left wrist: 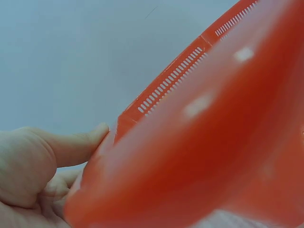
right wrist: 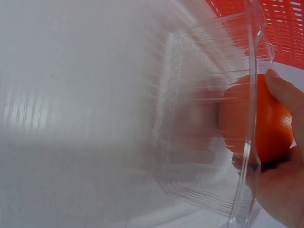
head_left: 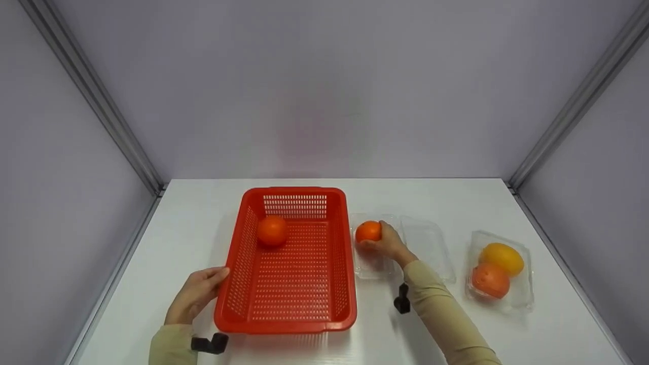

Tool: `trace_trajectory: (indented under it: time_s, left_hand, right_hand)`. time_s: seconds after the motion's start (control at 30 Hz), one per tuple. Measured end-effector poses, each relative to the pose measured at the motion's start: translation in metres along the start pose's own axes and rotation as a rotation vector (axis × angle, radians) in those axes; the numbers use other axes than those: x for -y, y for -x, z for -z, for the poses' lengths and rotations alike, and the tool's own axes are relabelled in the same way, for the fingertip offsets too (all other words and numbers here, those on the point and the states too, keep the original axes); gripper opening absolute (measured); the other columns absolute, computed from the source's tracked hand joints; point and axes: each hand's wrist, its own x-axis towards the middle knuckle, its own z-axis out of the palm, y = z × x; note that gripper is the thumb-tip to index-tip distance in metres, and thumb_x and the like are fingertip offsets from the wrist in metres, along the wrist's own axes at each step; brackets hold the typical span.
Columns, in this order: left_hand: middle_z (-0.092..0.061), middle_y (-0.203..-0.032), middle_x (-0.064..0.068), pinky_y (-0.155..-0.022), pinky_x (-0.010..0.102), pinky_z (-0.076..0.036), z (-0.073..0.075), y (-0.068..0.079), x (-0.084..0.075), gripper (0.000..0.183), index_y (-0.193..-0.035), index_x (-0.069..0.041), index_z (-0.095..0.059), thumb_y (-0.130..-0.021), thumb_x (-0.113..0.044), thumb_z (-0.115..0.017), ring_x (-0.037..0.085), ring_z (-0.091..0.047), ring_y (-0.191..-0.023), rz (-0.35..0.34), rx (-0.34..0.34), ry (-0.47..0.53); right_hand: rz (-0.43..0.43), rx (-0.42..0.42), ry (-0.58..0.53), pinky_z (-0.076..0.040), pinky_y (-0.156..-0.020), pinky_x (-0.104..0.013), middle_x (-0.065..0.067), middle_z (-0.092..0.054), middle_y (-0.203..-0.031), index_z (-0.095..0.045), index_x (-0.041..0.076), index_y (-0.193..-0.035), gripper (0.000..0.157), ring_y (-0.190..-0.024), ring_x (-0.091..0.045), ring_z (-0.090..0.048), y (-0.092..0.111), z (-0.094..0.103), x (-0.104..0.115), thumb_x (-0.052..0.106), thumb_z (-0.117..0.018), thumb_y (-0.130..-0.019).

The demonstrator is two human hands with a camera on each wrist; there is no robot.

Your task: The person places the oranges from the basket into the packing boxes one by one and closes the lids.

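Note:
My left hand [head_left: 195, 291] pinches the left rim of a red plastic basket [head_left: 350, 284], thumb on the rim in the left wrist view. Inside the basket, toward its back left, lies an orange [head_left: 273, 230]. My right hand [head_left: 388, 242] grips a second orange [head_left: 368, 231] at a clear hinged plastic container [head_left: 372, 271] just right of the basket. In the right wrist view this orange [right wrist: 270, 128] sits partly behind the container's clear wall, with thumb and fingers round it. The container's lid [head_left: 428, 248] lies folded out to the right.
Farther right, another clear plastic container [head_left: 519, 296] holds a yellow fruit [head_left: 502, 258] and an orange-coloured round fruit [head_left: 490, 280]. All of it stands on a white table [head_left: 197, 218] with grey walls at the back and both sides.

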Motion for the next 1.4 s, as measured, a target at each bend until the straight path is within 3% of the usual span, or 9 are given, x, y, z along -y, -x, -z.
trace_trajectory:
  time_s: [0.27,0.43,0.63,0.9,1.4]
  left_hand:
    - [-0.069,-0.111,0.008,-0.088,0.026,-0.056,0.0000,0.0003,-0.0018,0.057,-0.136,0.012,-0.044,-0.099,-0.030,-0.054,0.010,-0.066,-0.094,0.005,0.003,0.003]
    - [-0.068,-0.115,0.012,-0.094,0.032,-0.056,-0.0014,0.0003,-0.0018,0.057,-0.136,0.011,-0.045,-0.099,-0.031,-0.054,0.011,-0.067,-0.096,0.012,-0.012,-0.015]
    - [-0.068,-0.115,0.012,-0.095,0.034,-0.055,-0.0029,0.0010,-0.0025,0.055,-0.136,0.010,-0.046,-0.099,-0.031,-0.053,0.011,-0.067,-0.096,0.018,-0.015,-0.017]
    - [-0.065,-0.121,0.016,-0.097,0.036,-0.054,-0.0014,0.0016,-0.0018,0.053,-0.136,0.009,-0.046,-0.100,-0.029,-0.052,0.013,-0.067,-0.100,0.006,-0.017,-0.019]
    - [-0.066,-0.121,0.016,-0.095,0.035,-0.055,-0.0018,-0.0005,-0.0023,0.056,-0.136,0.010,-0.046,-0.099,-0.031,-0.053,0.011,-0.067,-0.099,0.021,-0.019,-0.036]
  right_hand:
    - [-0.016,-0.002,0.002,-0.044,-0.104,-0.054,-0.033,-0.053,-0.129,-0.032,-0.013,-0.139,0.083,-0.118,-0.043,-0.055,0.0021,-0.0023,-0.0001,0.022,-0.078,-0.079]
    - [-0.032,-0.001,-0.007,-0.042,-0.105,-0.054,-0.035,-0.052,-0.127,-0.031,-0.013,-0.135,0.080,-0.118,-0.045,-0.054,0.0062,-0.0056,0.0002,0.017,-0.078,-0.078]
    - [-0.058,-0.004,0.019,-0.036,-0.111,-0.056,-0.037,-0.049,-0.133,-0.030,-0.015,-0.137,0.073,-0.127,-0.048,-0.048,0.0067,-0.0057,-0.0025,0.014,-0.072,-0.085]
    - [-0.044,-0.010,0.039,-0.037,-0.110,-0.057,-0.037,-0.051,-0.129,-0.035,-0.015,-0.133,0.062,-0.124,-0.048,-0.050,0.0069,-0.0046,0.0001,0.013,-0.067,-0.088]
    - [-0.017,-0.042,0.071,-0.036,-0.113,-0.054,-0.040,-0.045,-0.136,-0.031,-0.021,-0.137,0.072,-0.129,-0.049,-0.045,0.0052,0.0009,0.0029,0.011,-0.069,-0.085]
